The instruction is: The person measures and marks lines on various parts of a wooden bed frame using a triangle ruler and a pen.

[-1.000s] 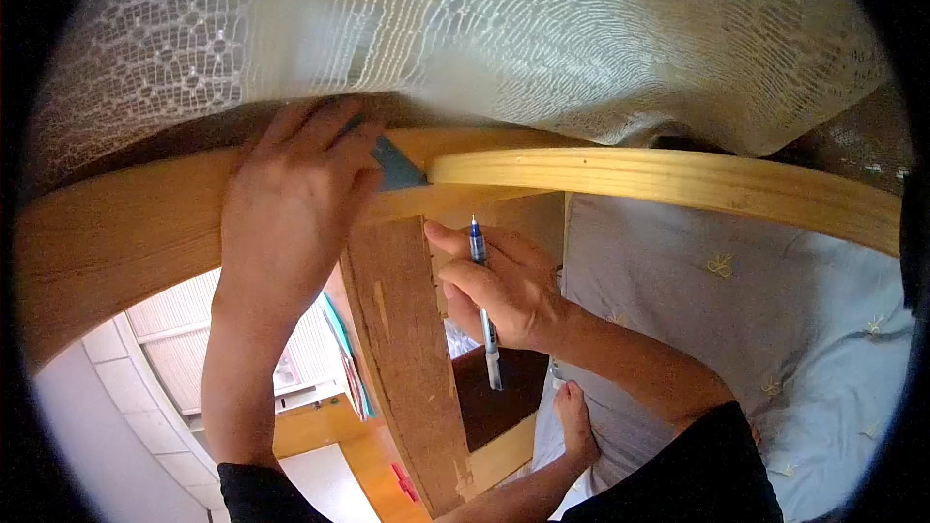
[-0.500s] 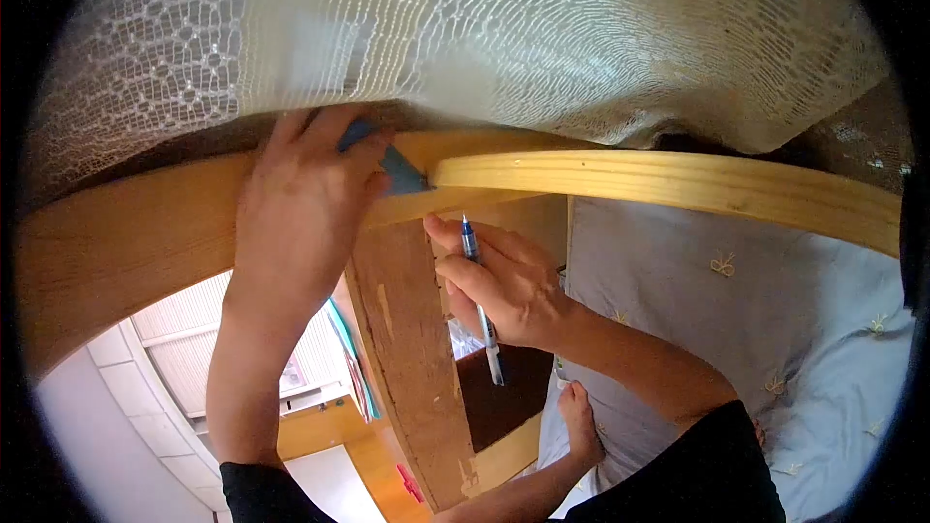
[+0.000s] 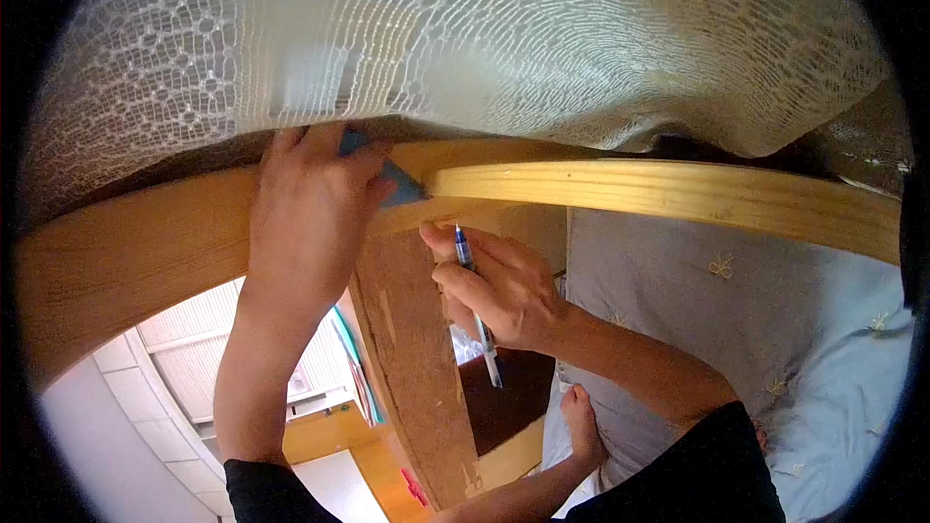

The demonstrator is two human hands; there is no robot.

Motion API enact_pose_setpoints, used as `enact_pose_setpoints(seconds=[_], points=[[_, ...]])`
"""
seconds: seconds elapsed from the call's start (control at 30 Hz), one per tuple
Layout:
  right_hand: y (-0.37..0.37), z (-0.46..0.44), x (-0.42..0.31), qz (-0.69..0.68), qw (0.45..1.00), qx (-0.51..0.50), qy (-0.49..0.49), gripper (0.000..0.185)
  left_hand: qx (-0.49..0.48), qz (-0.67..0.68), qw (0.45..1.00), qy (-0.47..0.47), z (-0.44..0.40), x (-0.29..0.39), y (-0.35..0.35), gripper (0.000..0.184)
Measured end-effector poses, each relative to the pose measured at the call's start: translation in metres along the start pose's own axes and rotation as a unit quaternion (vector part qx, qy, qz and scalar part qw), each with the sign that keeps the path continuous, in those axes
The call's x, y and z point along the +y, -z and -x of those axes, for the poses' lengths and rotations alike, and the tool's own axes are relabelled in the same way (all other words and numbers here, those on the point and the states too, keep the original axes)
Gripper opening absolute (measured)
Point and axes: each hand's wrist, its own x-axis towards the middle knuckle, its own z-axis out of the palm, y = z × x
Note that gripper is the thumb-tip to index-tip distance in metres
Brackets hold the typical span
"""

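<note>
My left hand point(image 3: 312, 199) is raised to the wooden rail point(image 3: 145, 218), its fingertips partly hidden near the lace cloth's edge. Between its thumb and fingers is a flat blue piece with a pointed corner point(image 3: 400, 184); its exact kind does not show. That corner points at the end of a pale wooden slat point(image 3: 659, 181). Just below the slat, my right hand point(image 3: 509, 295) is closed around a blue and clear pen point(image 3: 463, 250). The pen stands nearly upright, its bare tip up and apart from the wood.
White lace cloth point(image 3: 542, 29) hangs across the top, close above the rail. A worn wooden post point(image 3: 412, 358) runs down the middle. Grey-blue bedding point(image 3: 668, 281) lies at right, with a bare foot point(image 3: 581, 421) beside it. Lower left is a white sheet point(image 3: 334, 484).
The view has shifted slightly, with the rail and slat a little lower. My left hand still grips the blue piece, and my right hand keeps the pen in much the same pose.
</note>
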Motion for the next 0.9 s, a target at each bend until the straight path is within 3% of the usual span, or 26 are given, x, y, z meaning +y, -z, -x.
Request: enact_pose_setpoints(seconds=[0.67, 0.9], points=[[0.001, 0.003, 0.002, 0.032, 0.999, 0.003, 0.005, 0.035, 0.0, 0.018, 1.0, 0.012, 0.003, 0.002, -0.014, 0.032], [0.004, 0.001, 0.002, 0.029, 0.999, -0.016, 0.005, 0.035, 0.028, 0.028, 0.999, -0.005, 0.003, 0.003, -0.015, 0.024]])
